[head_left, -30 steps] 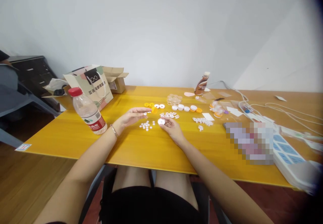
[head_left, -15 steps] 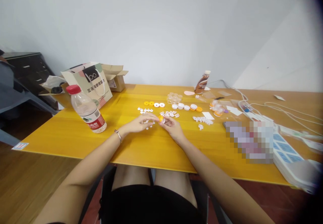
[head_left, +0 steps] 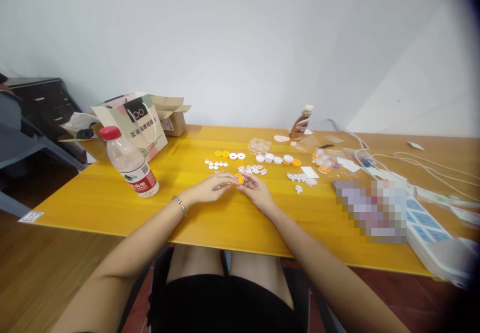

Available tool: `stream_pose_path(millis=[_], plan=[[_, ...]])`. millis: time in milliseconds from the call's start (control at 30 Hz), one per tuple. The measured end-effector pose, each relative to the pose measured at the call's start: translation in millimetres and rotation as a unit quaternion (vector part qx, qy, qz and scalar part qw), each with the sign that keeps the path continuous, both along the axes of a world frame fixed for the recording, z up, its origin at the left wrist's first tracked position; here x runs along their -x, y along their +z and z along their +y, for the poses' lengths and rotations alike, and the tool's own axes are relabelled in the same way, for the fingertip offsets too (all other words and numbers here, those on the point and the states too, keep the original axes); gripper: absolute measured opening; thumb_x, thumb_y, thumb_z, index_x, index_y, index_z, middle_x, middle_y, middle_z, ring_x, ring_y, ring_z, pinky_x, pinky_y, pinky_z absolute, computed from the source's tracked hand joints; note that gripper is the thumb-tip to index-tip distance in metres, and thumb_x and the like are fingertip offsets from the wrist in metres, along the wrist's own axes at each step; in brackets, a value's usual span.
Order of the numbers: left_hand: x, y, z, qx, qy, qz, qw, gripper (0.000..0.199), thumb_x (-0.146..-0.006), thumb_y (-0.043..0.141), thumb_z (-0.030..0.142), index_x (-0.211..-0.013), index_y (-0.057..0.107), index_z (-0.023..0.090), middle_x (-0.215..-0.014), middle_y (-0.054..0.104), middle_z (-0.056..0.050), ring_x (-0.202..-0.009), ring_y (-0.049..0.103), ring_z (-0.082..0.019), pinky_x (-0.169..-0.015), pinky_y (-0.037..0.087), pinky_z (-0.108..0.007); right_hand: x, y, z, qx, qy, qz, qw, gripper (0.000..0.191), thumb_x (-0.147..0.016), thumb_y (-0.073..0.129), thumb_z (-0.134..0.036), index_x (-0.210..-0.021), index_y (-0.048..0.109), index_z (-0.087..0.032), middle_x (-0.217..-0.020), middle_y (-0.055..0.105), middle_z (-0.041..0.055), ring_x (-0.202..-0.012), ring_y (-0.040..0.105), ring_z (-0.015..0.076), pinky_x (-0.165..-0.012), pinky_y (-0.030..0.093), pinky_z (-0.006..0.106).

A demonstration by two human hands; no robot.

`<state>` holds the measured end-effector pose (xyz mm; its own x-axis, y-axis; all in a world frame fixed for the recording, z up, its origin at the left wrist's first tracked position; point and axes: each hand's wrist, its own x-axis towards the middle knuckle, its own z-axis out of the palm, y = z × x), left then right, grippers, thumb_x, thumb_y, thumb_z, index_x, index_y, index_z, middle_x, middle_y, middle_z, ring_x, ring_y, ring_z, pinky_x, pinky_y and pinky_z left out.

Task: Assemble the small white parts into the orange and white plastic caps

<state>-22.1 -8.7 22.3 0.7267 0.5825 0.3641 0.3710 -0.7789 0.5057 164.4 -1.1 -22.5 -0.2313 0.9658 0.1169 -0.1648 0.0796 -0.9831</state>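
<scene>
A small round orange plastic piece is pinched between my two hands just above the table, its orange face turned up. My right hand grips it from the right with thumb and fingers. From the left, the fingertips of my left hand close on its edge. Beyond the fingers lie white cut-out plates. Small white pegged discs sit to the left, behind my left hand. Farther back is a row of yellow rings and white rings, near clear round covers.
A red-capped water bottle and a paper bag stand at left. White round cases and more cut-out pieces lie right of centre. Farther right are a brown bottle, a blurred-out flat item, a power strip and cables.
The orange piece has turned so its round face shows more. My left hand has lowered slightly and now covers white bits that showed beneath its fingers.
</scene>
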Motion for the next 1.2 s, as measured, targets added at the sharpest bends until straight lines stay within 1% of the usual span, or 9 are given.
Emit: stream_pose_path(millis=[167, 267, 367, 533, 700, 833, 967, 1067, 1200], plan=[[-3, -1.6, 0, -0.01, 0.002, -0.031, 0.999, 0.026, -0.086, 0.038, 0.017, -0.103, 0.057, 0.019, -0.104, 0.058, -0.007, -0.098, 0.052, -0.014, -0.088, 0.04, -0.031, 0, 1.0, -1, 0.0, 0.005, -0.004, 1.0, 0.038, -0.055, 0.07, -0.02, -0.091, 0.058, -0.019, -0.084, 0.065, 0.0005, -0.076, 0.061, 0.0124, -0.084, 0.045, 0.032], [-5, -5.0, 2, -0.025, 0.05, -0.075, 0.996, 0.023, -0.085, 0.042, 0.021, -0.102, 0.057, 0.018, -0.103, 0.057, -0.008, -0.098, 0.052, -0.015, -0.088, 0.04, -0.031, 1, 0.8, -1, 0.0, -0.001, -0.016, 1.0, 0.038, -0.055, 0.07, -0.022, -0.091, 0.059, -0.019, -0.082, 0.064, 0.0008, -0.075, 0.061, 0.013, -0.083, 0.045, 0.033], [-7, -9.5, 4, -0.025, 0.105, -0.073, 0.991, 0.028, -0.081, 0.05, 0.028, -0.107, 0.055, 0.018, -0.108, 0.055, -0.009, -0.1, 0.051, -0.017, -0.089, 0.039, -0.032, 0, 0.9, -1, -0.002, 0.006, -0.022, 1.0, 0.039, -0.056, 0.07, -0.024, -0.093, 0.06, -0.019, -0.084, 0.065, 0.0017, -0.077, 0.061, 0.0139, -0.084, 0.045, 0.034], [-9, -12.3, 5, 0.014, 0.132, -0.043, 0.99, 0.033, -0.078, 0.054, 0.036, -0.105, 0.057, 0.018, -0.1, 0.06, -0.007, -0.089, 0.054, -0.016, -0.082, 0.042, -0.03, 0, 0.9, -3, -0.008, 0.033, -0.016, 0.999, 0.042, -0.058, 0.069, -0.024, -0.098, 0.059, -0.02, -0.082, 0.062, 0.0004, -0.076, 0.06, 0.0127, -0.083, 0.045, 0.033], [-4, -10.5, 6, 0.027, 0.118, -0.017, 0.993, 0.033, -0.075, 0.056, 0.037, -0.102, 0.058, 0.017, -0.092, 0.061, -0.006, -0.081, 0.055, -0.015, -0.076, 0.043, -0.026, -1, 1.2, -6, -0.003, 0.038, -0.003, 0.999, 0.054, -0.058, 0.069, -0.02, -0.109, 0.052, -0.023, -0.074, 0.056, -0.0046, -0.069, 0.058, 0.0084, -0.078, 0.045, 0.028], [0, -8.8, 5, 0.02, 0.103, 0.003, 0.994, 0.035, -0.075, 0.056, 0.035, -0.105, 0.057, 0.018, -0.092, 0.06, -0.005, -0.079, 0.054, -0.013, -0.073, 0.043, -0.023, -1, 2.0, -6, 0.009, 0.049, -0.014, 0.999, 0.046, -0.056, 0.07, -0.019, -0.1, 0.055, -0.02, -0.073, 0.057, -0.0038, -0.067, 0.057, 0.0084, -0.076, 0.045, 0.027], [-1, -5.3, 3, -0.011, 0.101, 0.033, 0.994, 0.038, -0.077, 0.053, 0.039, -0.111, 0.055, 0.022, -0.088, 0.059, -0.004, -0.076, 0.053, -0.013, -0.069, 0.042, -0.023, 0, 1.4, -6, 0.01, 0.037, -0.015, 0.999, 0.037, -0.055, 0.07, -0.019, -0.089, 0.058, -0.018, -0.077, 0.062, -0.0001, -0.072, 0.059, 0.0112, -0.08, 0.045, 0.03], [-2, -4.7, 3, -0.023, 0.102, 0.043, 0.994, 0.035, -0.08, 0.051, 0.037, -0.11, 0.056, 0.021, -0.087, 0.061, -0.005, -0.078, 0.054, -0.014, -0.073, 0.041, -0.025, 0, 0.6, -6, -0.007, 0.026, -0.025, 0.999, 0.032, -0.057, 0.069, -0.021, -0.086, 0.058, -0.018, -0.078, 0.064, 0.0013, -0.074, 0.059, 0.0127, -0.081, 0.044, 0.032], [-3, -7.8, 4, -0.01, 0.117, 0.035, 0.993, 0.031, -0.08, 0.052, 0.033, -0.106, 0.057, 0.017, -0.092, 0.062, -0.006, -0.083, 0.056, -0.016, -0.079, 0.041, -0.027, 0, -0.8, -7, -0.035, 0.003, -0.033, 0.999, 0.032, -0.058, 0.068, -0.021, -0.087, 0.055, -0.02, -0.073, 0.063, -0.0008, -0.072, 0.06, 0.0127, -0.079, 0.045, 0.031]])
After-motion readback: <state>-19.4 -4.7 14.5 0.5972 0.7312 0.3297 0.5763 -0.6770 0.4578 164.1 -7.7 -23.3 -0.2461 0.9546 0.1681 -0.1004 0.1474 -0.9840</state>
